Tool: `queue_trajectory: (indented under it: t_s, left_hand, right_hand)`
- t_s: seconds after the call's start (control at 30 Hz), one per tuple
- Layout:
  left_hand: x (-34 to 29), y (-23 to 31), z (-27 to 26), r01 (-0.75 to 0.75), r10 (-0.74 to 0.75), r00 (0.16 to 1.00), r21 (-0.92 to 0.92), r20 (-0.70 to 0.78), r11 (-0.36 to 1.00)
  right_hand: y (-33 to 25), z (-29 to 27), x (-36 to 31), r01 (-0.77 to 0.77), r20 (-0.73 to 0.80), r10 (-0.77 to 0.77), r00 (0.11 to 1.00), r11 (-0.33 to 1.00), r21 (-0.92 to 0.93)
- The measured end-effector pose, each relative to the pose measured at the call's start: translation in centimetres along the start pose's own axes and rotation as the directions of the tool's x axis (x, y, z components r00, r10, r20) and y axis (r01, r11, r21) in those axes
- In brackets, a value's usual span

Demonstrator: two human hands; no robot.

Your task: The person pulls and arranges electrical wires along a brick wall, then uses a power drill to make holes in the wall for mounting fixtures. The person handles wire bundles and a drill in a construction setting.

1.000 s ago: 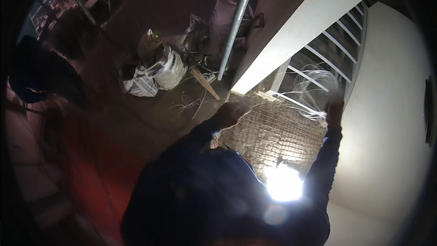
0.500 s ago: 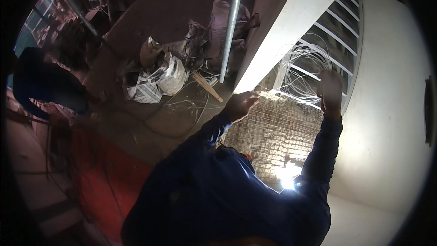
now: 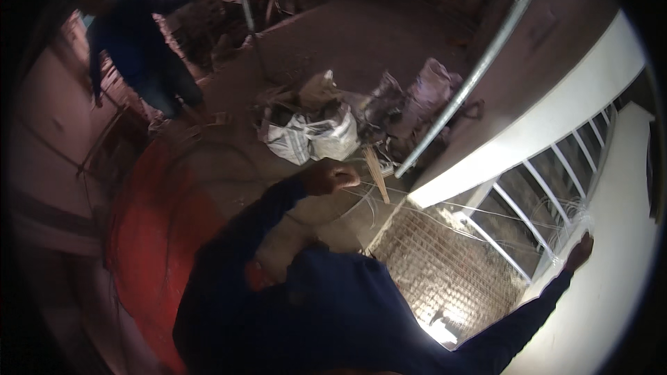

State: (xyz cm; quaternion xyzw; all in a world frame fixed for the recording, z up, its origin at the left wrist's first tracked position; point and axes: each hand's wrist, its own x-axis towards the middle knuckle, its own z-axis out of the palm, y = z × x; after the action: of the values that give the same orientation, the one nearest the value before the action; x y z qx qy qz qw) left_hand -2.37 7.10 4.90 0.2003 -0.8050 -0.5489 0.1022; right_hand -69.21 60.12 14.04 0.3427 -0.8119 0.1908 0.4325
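Note:
My left hand (image 3: 332,177) is closed in a pinch on a thin pale wire. The wire (image 3: 490,211) stretches across to the right, over the wire-mesh panel (image 3: 445,264). Far out to the right, my right hand (image 3: 580,253) is closed at the coil of the same wire (image 3: 577,217), beside the white railing bars. Motion blurs the coil, and its grip is partly hidden. Bright light from near my chest falls on the mesh.
Several filled sacks (image 3: 332,132) and a bundle of thin sticks (image 3: 377,175) lie ahead. A metal pole (image 3: 479,66) slants beside a white beam (image 3: 535,135). White bars (image 3: 526,187) stand at right, a red sheet (image 3: 149,236) at left. Another person (image 3: 135,48) stands far left.
My hands have spread apart, drawing the wire out between them. The right hand moved right and down with the coil. My view has swung left, bringing the other person more fully into sight.

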Motion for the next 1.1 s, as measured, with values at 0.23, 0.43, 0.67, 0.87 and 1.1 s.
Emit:
queue_trajectory:
  t_s: [0.23,0.43,0.67,0.87,1.1]
  left_hand:
    - [-9.8,-12.6,-13.7,0.248,-0.135,0.887,0.209,-0.441,0.946]
    - [-19.0,-26.9,-22.0,0.67,-0.297,0.592,0.252,-0.749,0.698]
    - [-20.0,-27.0,-21.9,0.864,-0.428,0.489,0.356,-0.76,0.356]
    - [-7.6,-3.5,-4.6,-0.024,-0.055,0.938,-0.222,-0.342,0.975]
    - [0.6,5.3,11.3,-0.146,0.118,0.974,-0.143,-0.192,0.979]
  right_hand:
    - [8.9,0.1,-2.0,-0.127,0.049,0.146,0.988,0.952,-0.278]
    - [5.6,-0.2,0.0,-0.569,0.06,0.609,0.791,0.769,-0.291]
    - [-19.9,6.1,-5.0,-0.293,0.396,0.09,0.914,0.822,0.488]
    - [-42.0,5.8,-9.3,-0.8,0.808,-0.176,0.561,-0.365,0.476]
    - [-47.8,2.7,-8.4,-0.65,0.84,-0.447,0.306,-0.743,-0.159]
